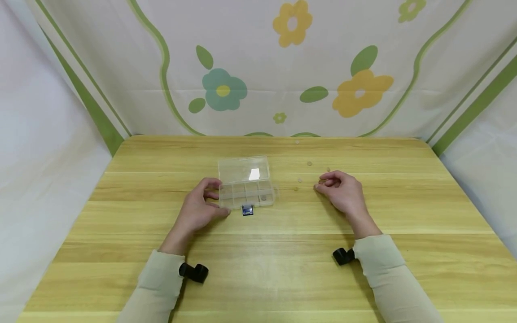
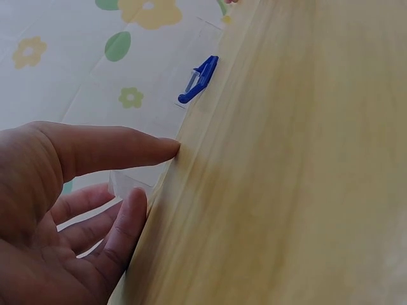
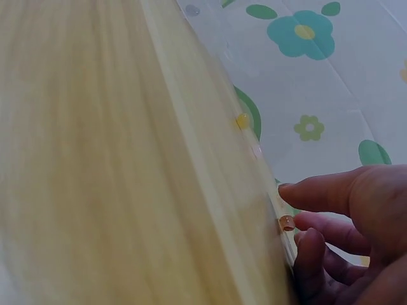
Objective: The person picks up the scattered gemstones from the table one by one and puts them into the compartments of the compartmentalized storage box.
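Observation:
A clear plastic compartment box [image 1: 238, 202] lies on the table with its lid [image 1: 238, 169] raised at the back. Its blue latch [image 1: 247, 210] hangs at the front, and a greyish bead [image 1: 264, 198] sits in a right-hand compartment. My left hand [image 1: 202, 204] holds the box's left end, thumb at the front corner and fingers along the side. To the right, my right hand [image 1: 342, 190] is low over the table, thumb and fingertips apart around a small brownish bead [image 3: 287, 223]. The fingertips are right at that bead, while the thumb stands above it.
Several small beads lie right of the box: a yellow bead [image 1: 296, 189], a pale bead [image 1: 300, 180], others [image 1: 309, 163] farther back, one [image 1: 297, 142] near the far edge. A flowered curtain [image 1: 258, 89] hangs behind the wooden table [image 1: 274, 269].

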The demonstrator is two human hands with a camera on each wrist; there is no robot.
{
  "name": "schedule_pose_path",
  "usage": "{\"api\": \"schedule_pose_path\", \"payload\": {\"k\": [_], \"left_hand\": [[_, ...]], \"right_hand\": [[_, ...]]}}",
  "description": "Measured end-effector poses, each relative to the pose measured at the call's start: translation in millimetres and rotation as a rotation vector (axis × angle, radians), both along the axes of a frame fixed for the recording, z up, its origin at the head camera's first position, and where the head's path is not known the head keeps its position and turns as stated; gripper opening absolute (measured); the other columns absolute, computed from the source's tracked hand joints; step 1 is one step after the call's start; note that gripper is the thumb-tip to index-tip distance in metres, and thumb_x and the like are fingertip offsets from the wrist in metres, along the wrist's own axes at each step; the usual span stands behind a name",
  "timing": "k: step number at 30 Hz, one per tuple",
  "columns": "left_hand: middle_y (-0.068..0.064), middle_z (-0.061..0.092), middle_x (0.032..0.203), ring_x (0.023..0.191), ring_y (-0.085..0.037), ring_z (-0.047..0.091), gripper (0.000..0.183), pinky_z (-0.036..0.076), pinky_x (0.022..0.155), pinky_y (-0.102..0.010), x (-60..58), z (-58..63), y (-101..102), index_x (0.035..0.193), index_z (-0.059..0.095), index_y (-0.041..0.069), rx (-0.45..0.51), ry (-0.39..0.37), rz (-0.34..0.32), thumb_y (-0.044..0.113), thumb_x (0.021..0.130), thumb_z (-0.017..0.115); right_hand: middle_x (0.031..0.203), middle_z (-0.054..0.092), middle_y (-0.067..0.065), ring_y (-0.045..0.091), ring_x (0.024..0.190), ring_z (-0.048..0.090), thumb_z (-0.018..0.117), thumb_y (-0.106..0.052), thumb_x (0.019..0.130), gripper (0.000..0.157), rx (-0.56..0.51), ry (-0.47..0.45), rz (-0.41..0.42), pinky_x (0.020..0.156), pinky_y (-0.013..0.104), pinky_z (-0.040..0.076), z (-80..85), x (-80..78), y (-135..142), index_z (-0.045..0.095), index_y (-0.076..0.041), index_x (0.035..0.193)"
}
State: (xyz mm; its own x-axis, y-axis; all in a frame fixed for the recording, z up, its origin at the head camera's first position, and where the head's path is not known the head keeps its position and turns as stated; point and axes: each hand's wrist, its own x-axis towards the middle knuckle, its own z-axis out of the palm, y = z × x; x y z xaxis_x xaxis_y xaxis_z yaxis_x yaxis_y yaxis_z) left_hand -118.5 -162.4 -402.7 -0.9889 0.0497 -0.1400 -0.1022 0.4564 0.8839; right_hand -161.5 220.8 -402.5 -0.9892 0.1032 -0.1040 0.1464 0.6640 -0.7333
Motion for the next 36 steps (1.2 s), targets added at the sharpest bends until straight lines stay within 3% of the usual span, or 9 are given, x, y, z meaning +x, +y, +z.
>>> {"api": "schedule_pose_path", "payload": {"k": [5,17,36], "left_hand": [[-0.018,0.060,0.145,0.119,-0.034,0.063,0.075,0.061,0.094,-0.039,0.1,-0.4,0.2,0.144,0.057,0.007,-0.004,0.001,0.001,-0.003,0.077,0.090],[-0.018,0.061,0.145,0.120,-0.034,0.063,0.074,0.061,0.094,-0.038,0.2,-0.1,0.7,0.143,0.057,0.007,-0.005,0.005,0.002,-0.003,0.078,0.090],[-0.017,0.060,0.145,0.119,-0.034,0.063,0.073,0.061,0.094,-0.038,0.5,0.3,0.9,0.143,0.057,0.008,-0.001,-0.004,0.002,-0.002,0.079,0.090]], "right_hand": [[0.106,0.071,0.005,0.019,0.093,0.064,0.082,-0.029,0.096,0.034,0.022,0.004,-0.001,0.080,0.030,0.050,-1.3,-1.1,-0.3,0.076,-0.009,0.123],[0.103,0.070,0.008,0.014,0.070,0.064,0.078,-0.020,0.099,0.024,0.012,0.046,-0.006,0.058,0.026,0.055,-3.2,-1.5,-1.3,0.077,-0.006,0.118],[0.103,0.073,0.009,0.011,0.066,0.063,0.077,-0.024,0.100,0.026,-0.003,0.048,-0.019,0.056,0.027,0.055,-3.8,-0.7,-1.2,0.078,-0.005,0.118]]}}
